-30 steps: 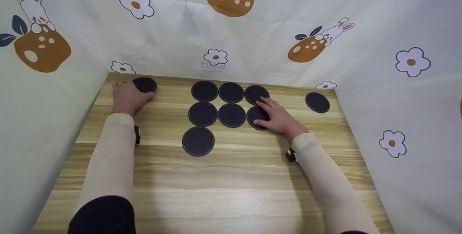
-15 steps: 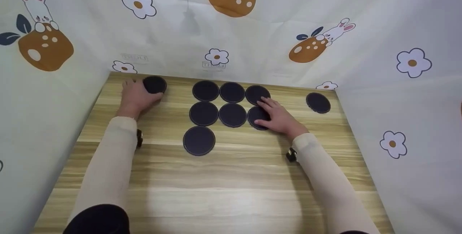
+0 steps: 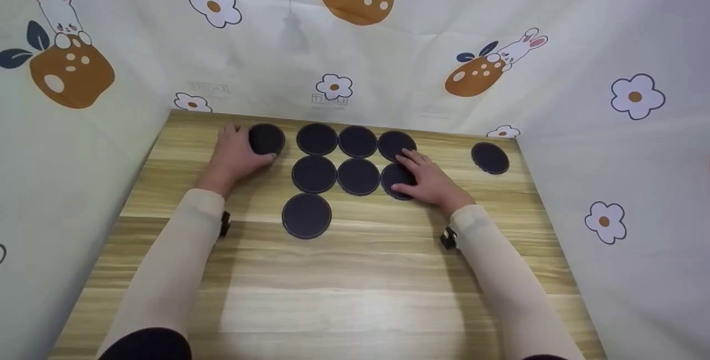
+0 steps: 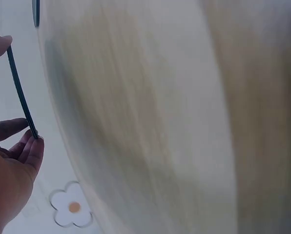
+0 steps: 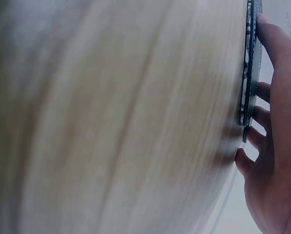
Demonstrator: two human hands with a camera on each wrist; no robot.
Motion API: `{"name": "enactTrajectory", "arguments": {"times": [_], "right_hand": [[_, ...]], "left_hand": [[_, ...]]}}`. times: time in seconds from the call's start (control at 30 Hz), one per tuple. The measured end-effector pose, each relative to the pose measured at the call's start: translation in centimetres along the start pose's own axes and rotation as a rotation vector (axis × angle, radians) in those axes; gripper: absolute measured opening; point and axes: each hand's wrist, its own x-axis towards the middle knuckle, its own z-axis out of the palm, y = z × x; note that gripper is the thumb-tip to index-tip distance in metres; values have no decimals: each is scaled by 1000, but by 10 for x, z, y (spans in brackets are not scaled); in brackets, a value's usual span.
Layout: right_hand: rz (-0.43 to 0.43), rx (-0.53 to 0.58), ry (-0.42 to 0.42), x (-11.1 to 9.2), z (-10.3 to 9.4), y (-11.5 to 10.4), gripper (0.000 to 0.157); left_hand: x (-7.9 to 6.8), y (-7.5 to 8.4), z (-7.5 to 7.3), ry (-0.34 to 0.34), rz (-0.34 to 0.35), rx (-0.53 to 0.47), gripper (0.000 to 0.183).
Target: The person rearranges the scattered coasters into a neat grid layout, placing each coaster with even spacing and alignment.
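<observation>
My left hand (image 3: pixel 236 152) holds a round black coaster (image 3: pixel 267 139) by its edge at the back left. In the left wrist view the coaster (image 4: pixel 21 92) is seen edge-on, between thumb and fingers and apart from the tabletop. My right hand (image 3: pixel 430 181) rests with spread fingers on the right-hand coaster (image 3: pixel 395 174) of the second row, partly covering it. Its fingertips reach the edge of the coaster behind (image 3: pixel 396 143). The right wrist view shows the thumb and fingers along a coaster's rim (image 5: pixel 253 73), low at the table.
More black coasters lie in two touching rows, among them a back-left one (image 3: pixel 317 138). A single coaster (image 3: pixel 307 216) touches the front of the left column. Another coaster (image 3: pixel 490 158) lies apart at the back right. Patterned curtains (image 3: pixel 266 44) enclose the wooden table (image 3: pixel 344 293).
My left hand has carried its coaster rightwards from the back left corner, closer to the rows. The right hand has stayed in place on its coaster.
</observation>
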Motion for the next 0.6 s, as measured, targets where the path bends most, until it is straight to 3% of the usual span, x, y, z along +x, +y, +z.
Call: {"name": "enactTrajectory", "arguments": {"times": [0.6], "right_hand": [[-9,4,15,-1,-1,-4,91]], "left_hand": [[-23,67,36,-86,224,5,106]]}}
